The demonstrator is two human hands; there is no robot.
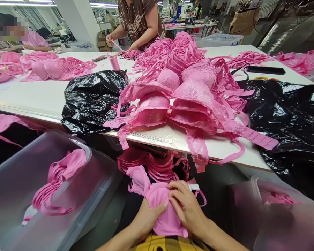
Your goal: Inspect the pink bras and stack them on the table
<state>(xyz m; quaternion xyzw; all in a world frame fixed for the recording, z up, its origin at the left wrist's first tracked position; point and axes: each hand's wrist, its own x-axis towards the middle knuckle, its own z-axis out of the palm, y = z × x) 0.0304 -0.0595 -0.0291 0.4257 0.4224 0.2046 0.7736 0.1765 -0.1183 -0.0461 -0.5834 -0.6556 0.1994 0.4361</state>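
A pink bra (pixel 165 221) lies across my lap, held between both hands, with one cup toward the table and a white label at its right side. My left hand (pixel 146 214) grips the near cup, its thumb pressed on the fabric and its other fingers hidden underneath. My right hand (pixel 184 205) has its curled fingers closed on the cup's right edge. Just beyond, beneath the table edge, sits a stack of nested pink bras (pixel 149 162). More finished-looking bras (pixel 191 90) are heaped on the table above my hands.
A white table (pixel 219 153) spans the front, with a measuring tape (pixel 149 136) along its edge. Black plastic bags (pixel 94 101) flank the pile. A clear bin (pixel 94 181) with pink pieces stands left, another bin (pixel 240 209) right. Across the table a person (pixel 142 24) handles a pink strip.
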